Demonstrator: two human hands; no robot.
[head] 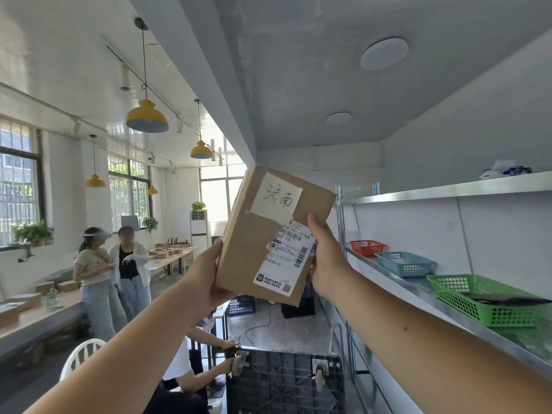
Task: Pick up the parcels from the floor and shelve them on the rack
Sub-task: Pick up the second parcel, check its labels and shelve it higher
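Aloft, parcel (248, 243) w/ "济南" note (276, 194) btw L hand (209, 273), R hand (325, 261)

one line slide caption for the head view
Left hand and right hand hold a labelled parcel up beside the rack.

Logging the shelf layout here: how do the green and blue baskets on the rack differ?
The green basket is nearer the camera; the blue basket sits farther along. The green basket holds a dark flat item; the blue basket's contents are unclear. Both are mesh trays on one rack shelf.
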